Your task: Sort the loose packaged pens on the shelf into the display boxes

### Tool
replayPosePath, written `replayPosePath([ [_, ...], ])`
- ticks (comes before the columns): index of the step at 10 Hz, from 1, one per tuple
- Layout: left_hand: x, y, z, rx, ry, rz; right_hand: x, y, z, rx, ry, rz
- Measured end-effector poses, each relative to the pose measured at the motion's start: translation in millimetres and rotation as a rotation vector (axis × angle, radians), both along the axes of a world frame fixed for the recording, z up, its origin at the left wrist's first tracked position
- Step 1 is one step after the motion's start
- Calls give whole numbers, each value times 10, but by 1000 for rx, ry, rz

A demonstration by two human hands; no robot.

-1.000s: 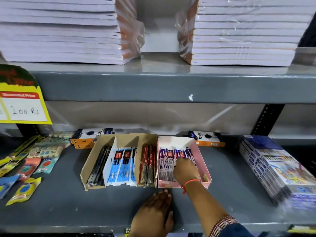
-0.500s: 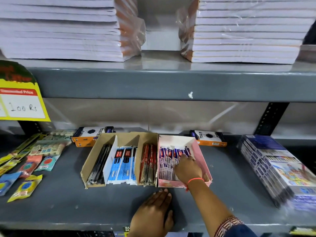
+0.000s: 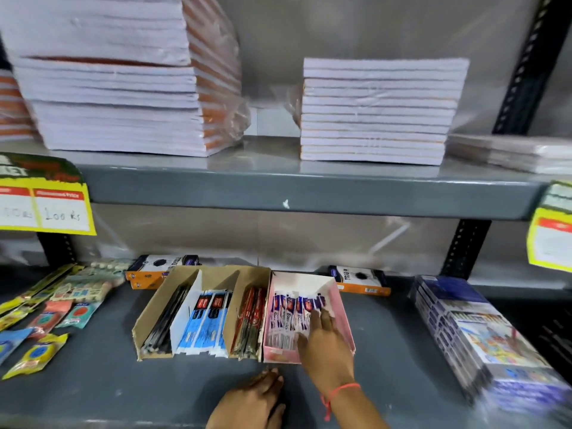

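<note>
In the pink box [image 3: 344, 317], your right hand [image 3: 325, 342] lay flat, settling packets [image 3: 289, 311]; left hand [image 3: 253, 400] rested open, empty. Next, fetch strays.

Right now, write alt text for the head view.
A right hand lies flat on purple packaged pens in a pink display box; the left hand rests on the grey shelf. Beside it, a cardboard box holds black, blue and red pens.
</note>
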State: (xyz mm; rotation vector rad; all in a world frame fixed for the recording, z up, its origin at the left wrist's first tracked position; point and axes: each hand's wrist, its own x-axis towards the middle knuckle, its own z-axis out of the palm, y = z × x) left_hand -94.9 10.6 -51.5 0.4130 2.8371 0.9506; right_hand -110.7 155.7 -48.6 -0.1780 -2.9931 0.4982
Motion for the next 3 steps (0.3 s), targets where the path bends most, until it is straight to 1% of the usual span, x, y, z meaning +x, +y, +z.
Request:
replayPosePath([
  [1, 300, -64, 29, -184, 207, -203, 192, 109, 125, 86, 34, 5],
  [2, 426, -210, 220, -506, 616, -304, 454, 147, 404, 164, 224, -66],
  [3, 498, -286, 844, -518, 780, -192, 683, 123, 840, 233, 609, -136],
])
